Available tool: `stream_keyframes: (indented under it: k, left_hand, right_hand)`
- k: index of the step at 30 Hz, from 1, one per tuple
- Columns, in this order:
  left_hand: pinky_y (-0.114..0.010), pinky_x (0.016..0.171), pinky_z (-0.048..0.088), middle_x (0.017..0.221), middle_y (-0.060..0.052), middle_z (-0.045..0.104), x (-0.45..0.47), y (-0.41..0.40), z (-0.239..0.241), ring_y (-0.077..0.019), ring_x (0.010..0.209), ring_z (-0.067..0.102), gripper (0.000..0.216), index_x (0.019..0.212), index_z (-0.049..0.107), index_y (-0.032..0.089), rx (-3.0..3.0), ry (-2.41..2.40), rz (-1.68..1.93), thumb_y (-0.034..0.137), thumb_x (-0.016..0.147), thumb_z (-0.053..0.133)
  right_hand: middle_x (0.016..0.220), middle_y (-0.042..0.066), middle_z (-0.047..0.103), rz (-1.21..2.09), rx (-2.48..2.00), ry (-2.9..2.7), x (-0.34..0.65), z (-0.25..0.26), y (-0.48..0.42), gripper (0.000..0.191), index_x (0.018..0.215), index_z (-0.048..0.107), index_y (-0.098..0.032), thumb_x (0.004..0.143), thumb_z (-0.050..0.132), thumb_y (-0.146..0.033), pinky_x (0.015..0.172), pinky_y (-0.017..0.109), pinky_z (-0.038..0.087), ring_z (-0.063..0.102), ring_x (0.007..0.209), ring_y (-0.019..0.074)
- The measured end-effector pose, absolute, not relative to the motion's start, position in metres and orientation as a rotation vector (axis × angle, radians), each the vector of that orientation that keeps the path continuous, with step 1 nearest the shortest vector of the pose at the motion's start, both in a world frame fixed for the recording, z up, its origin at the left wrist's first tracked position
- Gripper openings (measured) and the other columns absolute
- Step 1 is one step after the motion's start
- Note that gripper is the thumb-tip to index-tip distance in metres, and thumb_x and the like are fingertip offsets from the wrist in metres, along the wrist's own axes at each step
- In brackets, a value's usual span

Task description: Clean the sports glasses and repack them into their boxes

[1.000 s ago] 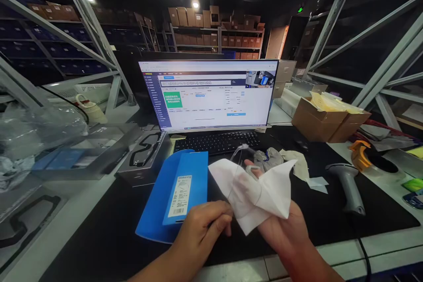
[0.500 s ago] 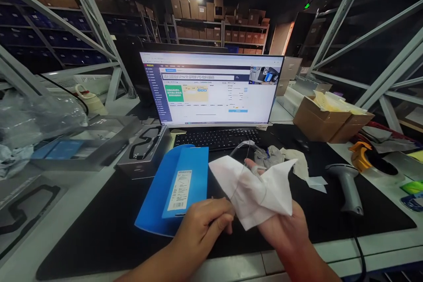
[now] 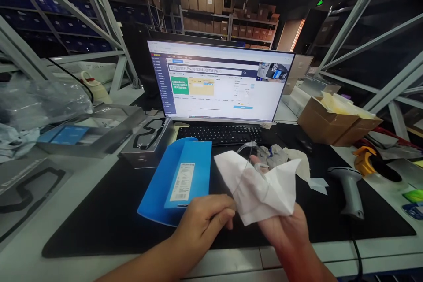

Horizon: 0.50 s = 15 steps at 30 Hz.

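The white sheet (image 3: 264,194) lay spread over the right hand (image 3: 286,229), which was turned palm up and loosely cupped, so it had hold of the sheet mainly from below. I think this manner gave a soft bed to the clear, thin-edged object (image 3: 253,144) that stood out at the far side of the sheet; what it was exactly, I could not tell. A fingertip showed just beside it, perhaps to keep it from sliding.

The left hand (image 3: 208,218) was closed inward, with its fingertips at the lower left edge of the sheet. It seemed to steady that edge, but whether it pinched something I could not tell.

Just beyond the left hand was the blue folder (image 3: 203,167), with its label (image 3: 183,183) facing up, maybe to be easily read. Beyond the right hand lay a crumpled grey bundle (image 3: 277,155). To the right of that hand, the scanner (image 3: 350,189) rested on the black mat (image 3: 99,220), probably there for easy reach. The keyboard (image 3: 218,134) was farther ahead of both hands.
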<state>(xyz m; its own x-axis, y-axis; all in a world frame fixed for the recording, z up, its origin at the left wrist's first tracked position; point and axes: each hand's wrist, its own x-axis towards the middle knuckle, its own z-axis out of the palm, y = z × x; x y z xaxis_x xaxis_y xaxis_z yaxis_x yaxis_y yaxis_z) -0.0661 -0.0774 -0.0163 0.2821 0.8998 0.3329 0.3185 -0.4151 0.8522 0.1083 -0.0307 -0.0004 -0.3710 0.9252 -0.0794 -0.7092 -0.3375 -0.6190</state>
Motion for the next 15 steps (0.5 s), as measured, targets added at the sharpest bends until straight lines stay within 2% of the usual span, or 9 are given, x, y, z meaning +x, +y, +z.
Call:
stream_keyframes:
  k: [5,7,9,12,15]
  left_hand:
    - [-0.023,0.067,0.042,0.073,0.000,0.063,-0.065,-0.076,-0.019,-0.0125,0.070,0.060,0.041,0.074,0.062,0.018,1.827,1.114,1.117,0.035,0.104,0.042]
    - [-0.023,0.066,0.043,0.071,-0.001,0.062,-0.064,-0.076,-0.019,-0.0123,0.068,0.060,0.040,0.073,0.062,0.018,1.776,1.104,1.151,0.036,0.104,0.043]
    - [-0.023,0.063,0.045,0.070,-0.001,0.061,-0.065,-0.075,-0.019,-0.0123,0.065,0.059,0.041,0.073,0.062,0.017,1.703,1.075,1.191,0.039,0.104,0.044]
    - [-0.023,0.063,0.047,0.070,-0.002,0.061,-0.068,-0.074,-0.017,-0.0125,0.065,0.060,0.042,0.074,0.062,0.016,1.590,1.041,1.246,0.042,0.103,0.045]
    - [-0.025,0.065,0.049,0.071,-0.002,0.062,-0.072,-0.072,-0.018,-0.0121,0.064,0.059,0.041,0.075,0.061,0.016,1.537,0.987,1.257,0.042,0.103,0.046]
  right_hand:
    - [0.121,0.009,0.072,1.889,-0.509,-0.540,0.108,0.001,-0.026,0.035,0.104,0.075,-0.023,0.073,0.079,-0.039,0.115,0.056,0.039,0.064,0.118,0.0300]
    - [0.123,0.008,0.071,1.880,-0.530,-0.578,0.111,-0.003,-0.026,0.035,0.105,0.075,-0.023,0.073,0.080,-0.036,0.115,0.053,0.040,0.063,0.120,0.0289]
    - [0.120,0.009,0.073,1.914,-0.586,-0.656,0.120,-0.008,-0.028,0.042,0.113,0.074,-0.022,0.074,0.082,-0.033,0.111,0.049,0.045,0.066,0.114,0.0273]
    - [0.115,0.011,0.075,1.926,-0.797,-0.770,0.142,-0.017,-0.030,0.056,0.129,0.067,-0.020,0.077,0.081,-0.032,0.096,0.043,0.055,0.071,0.101,0.0259]
    - [0.105,0.011,0.077,1.544,-0.991,-0.808,0.166,-0.027,-0.029,0.056,0.128,0.069,-0.021,0.076,0.083,-0.037,0.080,0.041,0.061,0.074,0.088,0.0283]
